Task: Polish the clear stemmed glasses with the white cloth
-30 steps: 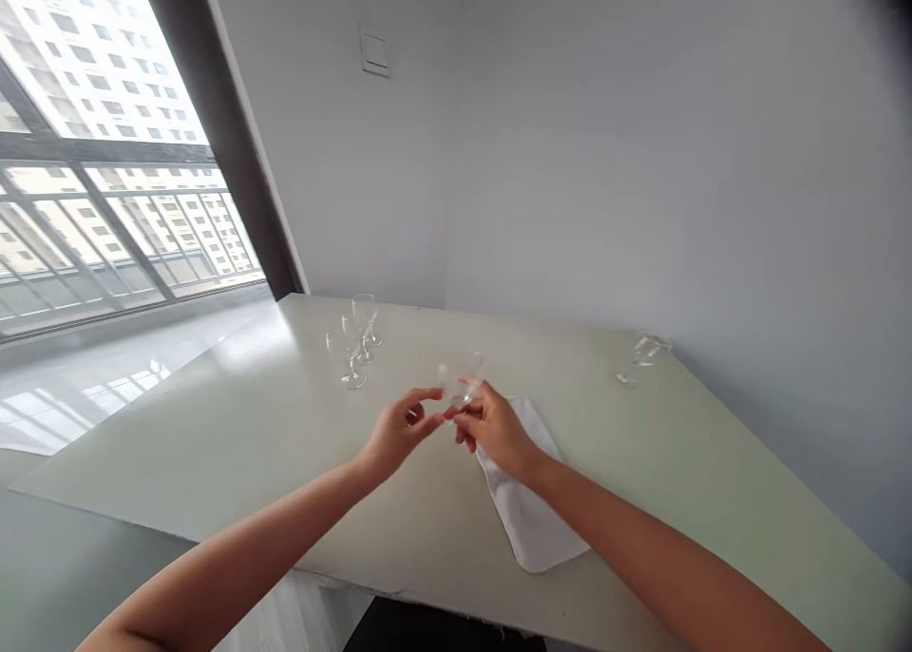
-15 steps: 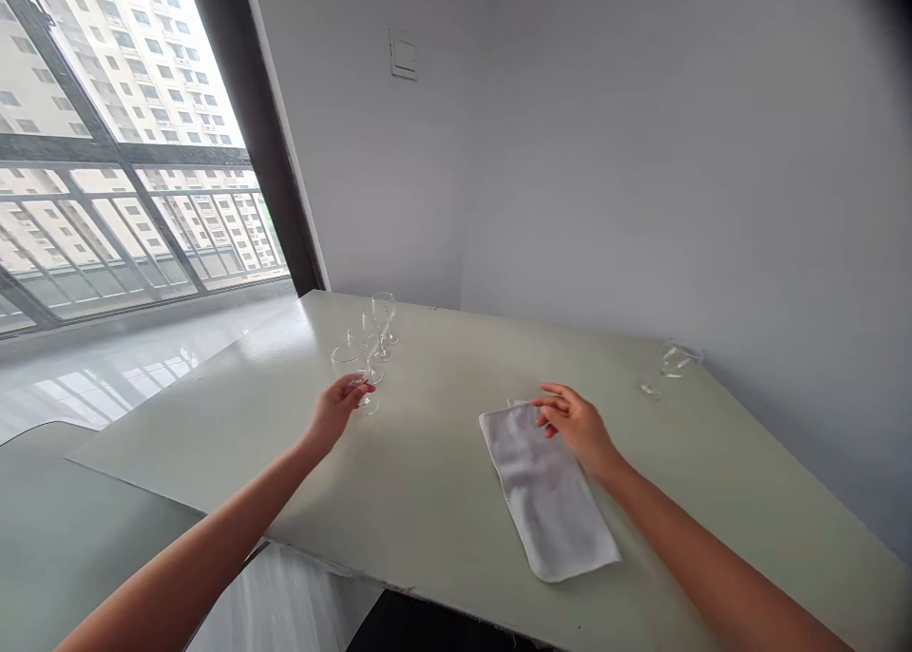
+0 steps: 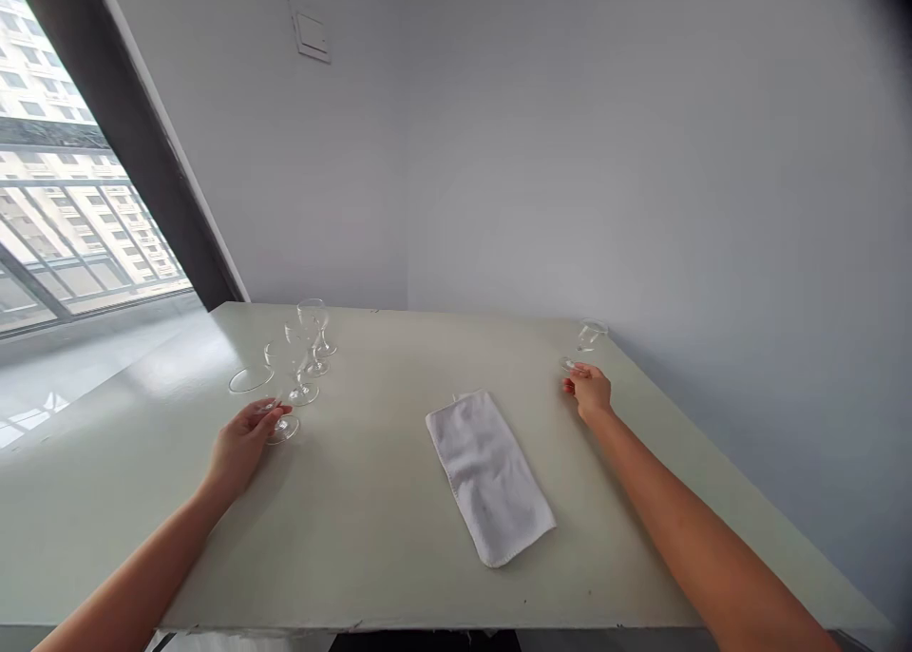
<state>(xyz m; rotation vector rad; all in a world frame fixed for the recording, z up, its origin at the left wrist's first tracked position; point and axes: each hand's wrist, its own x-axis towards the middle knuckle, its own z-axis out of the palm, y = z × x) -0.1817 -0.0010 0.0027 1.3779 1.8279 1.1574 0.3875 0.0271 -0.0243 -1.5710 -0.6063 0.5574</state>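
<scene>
My left hand [image 3: 242, 440] is curled round the stem of a clear stemmed glass [image 3: 257, 391] that stands on the pale green table [image 3: 370, 500] at the left. Two more clear glasses [image 3: 308, 343] stand just behind it. My right hand [image 3: 590, 392] reaches to the far right of the table, its fingertips at the foot of a lone stemmed glass [image 3: 585, 340] near the wall; the fingers are loosely bent and I cannot see a firm grip. A white folded cloth [image 3: 488, 474] lies flat between my two hands.
Grey walls [image 3: 570, 158] meet in a corner behind the table, with a white switch plate [image 3: 312, 37] high up. A large window with a dark frame [image 3: 121, 129] runs along the left. The table's front edge [image 3: 427, 625] is close to me.
My left hand took the glass from between both hands and carried it left to stand by the other glasses. My right hand left the cloth and moved to the lone glass at the far right.
</scene>
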